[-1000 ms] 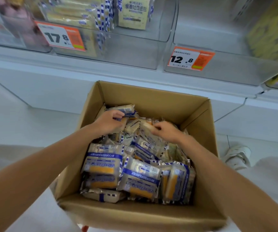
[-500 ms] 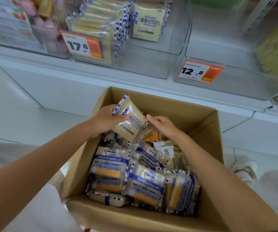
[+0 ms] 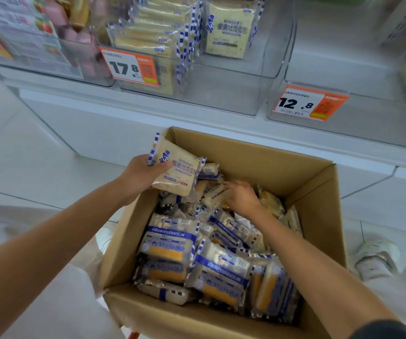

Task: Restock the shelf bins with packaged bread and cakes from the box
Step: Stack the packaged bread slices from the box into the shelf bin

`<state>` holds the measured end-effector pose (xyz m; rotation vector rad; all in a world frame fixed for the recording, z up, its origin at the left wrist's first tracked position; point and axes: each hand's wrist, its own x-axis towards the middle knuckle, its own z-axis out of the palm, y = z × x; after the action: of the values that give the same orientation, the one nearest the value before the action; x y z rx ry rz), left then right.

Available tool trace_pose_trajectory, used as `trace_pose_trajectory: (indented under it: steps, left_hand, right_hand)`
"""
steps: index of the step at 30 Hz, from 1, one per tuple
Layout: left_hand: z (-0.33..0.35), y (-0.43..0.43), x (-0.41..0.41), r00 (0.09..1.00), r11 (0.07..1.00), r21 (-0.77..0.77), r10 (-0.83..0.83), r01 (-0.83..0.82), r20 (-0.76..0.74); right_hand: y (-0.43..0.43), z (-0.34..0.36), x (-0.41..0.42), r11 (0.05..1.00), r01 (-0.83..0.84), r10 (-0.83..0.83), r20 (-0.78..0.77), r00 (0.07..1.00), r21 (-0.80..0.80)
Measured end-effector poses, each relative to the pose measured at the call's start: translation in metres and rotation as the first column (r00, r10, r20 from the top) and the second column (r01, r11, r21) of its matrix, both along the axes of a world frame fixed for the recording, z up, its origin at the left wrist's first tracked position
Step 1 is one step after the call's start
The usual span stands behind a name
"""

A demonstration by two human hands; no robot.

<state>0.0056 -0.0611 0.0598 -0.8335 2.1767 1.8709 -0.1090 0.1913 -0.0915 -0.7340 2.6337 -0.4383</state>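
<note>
An open cardboard box (image 3: 312,192) sits below the shelf, filled with several blue-and-white bread and cake packets (image 3: 170,243). My left hand (image 3: 140,174) grips a cream toast packet (image 3: 177,171) with a blue checked edge, lifted over the box's far left corner. My right hand (image 3: 242,198) reaches down among the packets at the back of the box, fingers curled on one packet (image 3: 213,192). Above, a clear shelf bin (image 3: 221,89) holds matching toast packets (image 3: 229,33).
Orange price tags read 17.8 (image 3: 129,67) and 12.8 (image 3: 309,104). The clear bin (image 3: 358,69) behind the 12.8 tag has bare room. Pink packets (image 3: 57,18) fill the left bin. A white shoe (image 3: 375,260) stands on the tiled floor right of the box.
My left hand has lifted the toast packet up out of the box toward the shelf. My right hand has let go of it and dropped back among the packets.
</note>
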Motion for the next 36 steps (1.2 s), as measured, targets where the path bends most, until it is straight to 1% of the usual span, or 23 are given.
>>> trace_pose_trajectory:
  steps: [1,2,3,4,5,8,11,12,13,15,17,21,24,25,26,27,28,29,30,32,33,35,36]
  left_hand:
    - [0.001,0.001,0.000,1.000,1.000,0.013,0.006,-0.006,-0.003]
    - [0.002,0.002,0.000,1.000,1.000,0.019,0.008,-0.008,-0.007]
    - [0.003,0.003,0.000,1.000,1.000,0.019,0.008,-0.008,-0.010]
    - [0.003,0.003,0.000,1.000,1.000,0.014,0.004,-0.004,-0.013]
    - [0.002,0.003,0.001,1.000,1.000,0.002,0.000,0.000,-0.014]
    - [0.000,0.004,0.001,1.000,0.999,-0.047,-0.015,0.015,-0.005]
    - [-0.002,0.002,0.000,0.999,0.996,-0.084,-0.033,0.034,0.007]
    - [-0.002,0.002,-0.001,0.999,0.996,-0.086,-0.040,0.040,0.008]
    - [-0.004,0.003,-0.002,0.999,0.996,-0.082,-0.042,0.042,0.003]
    - [-0.006,0.007,-0.004,0.999,0.997,-0.066,-0.043,0.042,-0.014]
    - [-0.007,0.016,-0.007,0.999,0.999,-0.029,-0.039,0.038,-0.037]
    - [-0.002,0.043,-0.008,0.999,0.991,0.135,0.028,-0.024,-0.026]
    - [0.010,0.065,-0.007,0.999,0.936,0.350,0.050,-0.044,-0.010]
    - [0.018,0.073,-0.006,0.999,0.917,0.399,0.034,-0.026,-0.013]
    - [0.029,0.081,-0.004,1.000,0.912,0.410,-0.001,0.010,-0.022]
    - [0.037,0.087,-0.002,0.999,0.919,0.392,-0.025,0.042,-0.047]
    - [0.044,0.089,-0.002,0.995,0.937,0.342,-0.049,0.074,-0.081]
    - [0.050,0.089,-0.001,0.989,0.954,0.281,-0.069,0.103,-0.129]
    - [0.052,0.084,-0.003,0.984,0.974,0.201,-0.069,0.102,-0.164]
    - [0.057,0.068,-0.011,0.969,0.990,0.098,-0.073,0.098,-0.236]
    - [0.071,0.062,-0.013,0.962,0.990,0.083,-0.085,0.110,-0.259]
    - [0.100,0.051,-0.016,0.947,0.986,0.049,-0.136,0.157,-0.290]
    - [0.114,0.046,-0.018,0.940,0.982,0.006,-0.177,0.187,-0.293]
  right_hand:
    - [0.000,-0.002,-0.002,0.988,0.143,-0.135,0.138,0.981,-0.053]
    - [-0.001,-0.003,-0.003,0.955,0.288,-0.255,0.288,0.923,-0.076]
    - [-0.005,-0.005,-0.003,0.911,0.404,-0.335,0.416,0.845,-0.087]
    - [-0.009,-0.008,-0.003,0.866,0.490,-0.381,0.507,0.773,-0.096]
    - [-0.013,-0.011,-0.004,0.828,0.552,-0.409,0.566,0.715,-0.098]
    - [-0.018,-0.022,-0.004,0.769,0.636,-0.449,0.658,0.605,-0.060]
    - [-0.008,-0.021,-0.004,0.654,0.755,-0.401,0.828,0.392,-0.041]
    - [-0.001,-0.014,-0.004,0.624,0.780,-0.376,0.857,0.353,-0.047]
    - [0.008,-0.004,-0.004,0.618,0.783,-0.363,0.859,0.361,-0.068]
    - [0.030,0.024,-0.003,0.633,0.762,-0.346,0.831,0.435,-0.135]
    - [0.052,0.054,-0.002,0.604,0.767,-0.325,0.812,0.484,-0.215]
    - [0.070,0.121,0.011,0.459,0.804,-0.180,0.847,0.500,-0.378]
    - [0.056,0.155,0.027,0.303,0.841,-0.085,0.866,0.493,-0.448]
    - [0.047,0.162,0.034,0.306,0.841,-0.079,0.869,0.489,-0.446]
    - [0.037,0.168,0.041,0.369,0.818,-0.116,0.851,0.511,-0.441]
    - [0.027,0.176,0.048,0.504,0.750,-0.184,0.796,0.577,-0.428]
    - [0.017,0.184,0.054,0.659,0.643,-0.239,0.702,0.671,-0.390]
    - [0.010,0.193,0.058,0.783,0.523,-0.258,0.588,0.766,-0.338]
    - [0.004,0.204,0.060,0.858,0.424,-0.259,0.467,0.845,-0.290]
    - [-0.004,0.225,0.056,0.927,0.266,-0.221,0.190,0.957,-0.266]
    - [-0.007,0.239,0.053,0.949,0.173,-0.170,0.037,0.985,-0.262]
    - [-0.016,0.271,0.045,0.977,-0.035,-0.016,-0.235,0.972,-0.210]
    - [-0.022,0.284,0.039,0.981,-0.106,0.051,-0.310,0.950,-0.163]
